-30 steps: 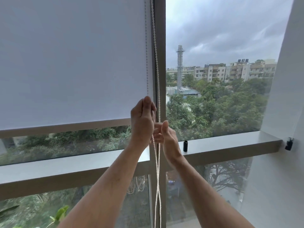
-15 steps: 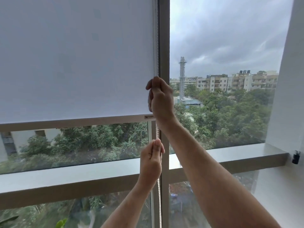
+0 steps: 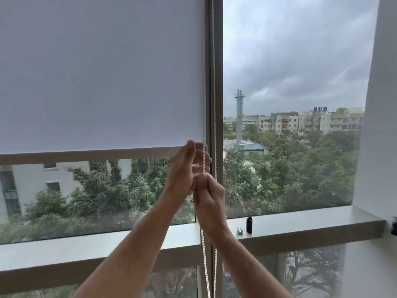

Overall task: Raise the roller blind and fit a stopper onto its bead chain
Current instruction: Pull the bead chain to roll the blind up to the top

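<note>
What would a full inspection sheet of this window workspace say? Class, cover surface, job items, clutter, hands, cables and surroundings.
Surface: grey window ledge, mostly bare.
Job's things: roller blind partly lowered, its bottom bar above the ledge; bead chain hanging beside the window frame.
Clutter: small black cylinder and small metal piece on the ledge.
Grippers: left hand open beside the chain; right hand closed on it.
Cables: nothing seen besides the chain.
Surroundings: trees, apartment blocks, tower, overcast sky.

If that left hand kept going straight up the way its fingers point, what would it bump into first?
Probably the bottom bar of the roller blind: the left hand has its fingertips already level with it, beside the bead chain. Depth is unclear, so it might pass in front.
</note>
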Demonstrator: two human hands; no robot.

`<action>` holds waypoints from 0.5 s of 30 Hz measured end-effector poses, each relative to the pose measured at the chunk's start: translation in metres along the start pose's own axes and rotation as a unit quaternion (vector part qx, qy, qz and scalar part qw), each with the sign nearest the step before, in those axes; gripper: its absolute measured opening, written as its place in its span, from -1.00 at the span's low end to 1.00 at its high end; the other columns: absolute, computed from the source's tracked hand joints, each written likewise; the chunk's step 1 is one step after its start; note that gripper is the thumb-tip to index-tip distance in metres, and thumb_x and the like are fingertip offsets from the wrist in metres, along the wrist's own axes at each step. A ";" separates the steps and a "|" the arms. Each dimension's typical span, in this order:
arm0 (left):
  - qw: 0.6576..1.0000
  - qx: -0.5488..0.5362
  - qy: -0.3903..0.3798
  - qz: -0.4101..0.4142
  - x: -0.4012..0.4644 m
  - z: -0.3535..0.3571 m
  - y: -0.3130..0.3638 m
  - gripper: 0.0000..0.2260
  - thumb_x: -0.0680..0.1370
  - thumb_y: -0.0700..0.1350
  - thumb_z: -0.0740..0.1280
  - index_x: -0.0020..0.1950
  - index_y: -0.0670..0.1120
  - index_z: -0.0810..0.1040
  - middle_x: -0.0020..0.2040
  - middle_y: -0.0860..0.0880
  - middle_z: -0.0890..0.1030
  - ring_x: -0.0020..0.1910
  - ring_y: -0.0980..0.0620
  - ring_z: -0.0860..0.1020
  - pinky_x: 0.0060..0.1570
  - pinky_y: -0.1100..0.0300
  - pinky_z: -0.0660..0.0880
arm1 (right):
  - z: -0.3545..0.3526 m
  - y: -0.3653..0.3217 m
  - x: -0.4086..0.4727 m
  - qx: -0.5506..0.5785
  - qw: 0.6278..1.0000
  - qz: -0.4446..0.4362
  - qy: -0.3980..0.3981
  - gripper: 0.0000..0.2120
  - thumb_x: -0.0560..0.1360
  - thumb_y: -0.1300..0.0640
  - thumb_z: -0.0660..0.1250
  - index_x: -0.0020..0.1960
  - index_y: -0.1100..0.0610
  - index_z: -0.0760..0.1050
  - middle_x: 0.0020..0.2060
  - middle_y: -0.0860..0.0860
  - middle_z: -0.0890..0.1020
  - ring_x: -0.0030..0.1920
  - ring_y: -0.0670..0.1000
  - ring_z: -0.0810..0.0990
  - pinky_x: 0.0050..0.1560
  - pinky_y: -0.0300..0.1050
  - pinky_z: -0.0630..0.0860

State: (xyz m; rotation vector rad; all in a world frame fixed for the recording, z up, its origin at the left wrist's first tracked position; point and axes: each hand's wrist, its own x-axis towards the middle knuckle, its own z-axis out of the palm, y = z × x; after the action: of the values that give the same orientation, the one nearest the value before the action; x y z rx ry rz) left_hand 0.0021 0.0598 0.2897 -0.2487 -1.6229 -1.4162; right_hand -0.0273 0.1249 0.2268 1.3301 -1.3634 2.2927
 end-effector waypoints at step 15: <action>0.996 -0.034 0.061 0.047 0.018 0.042 0.042 -0.60 0.69 -0.05 0.15 -0.34 0.03 0.50 -0.57 0.09 0.33 -0.62 0.15 0.24 -0.58 0.27 0.16 | -0.027 0.009 -0.005 0.026 0.991 0.103 -0.077 -0.54 0.57 -0.23 0.05 -0.27 -0.01 0.54 -0.49 -0.03 0.36 -0.51 -0.11 0.27 -0.50 -0.23 0.24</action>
State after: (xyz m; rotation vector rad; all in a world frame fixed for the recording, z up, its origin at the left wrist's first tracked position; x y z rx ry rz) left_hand -0.0002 0.1019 0.3358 -0.2686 -1.4464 -1.3901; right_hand -0.0459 0.1419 0.2120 1.4722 -1.5674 2.4148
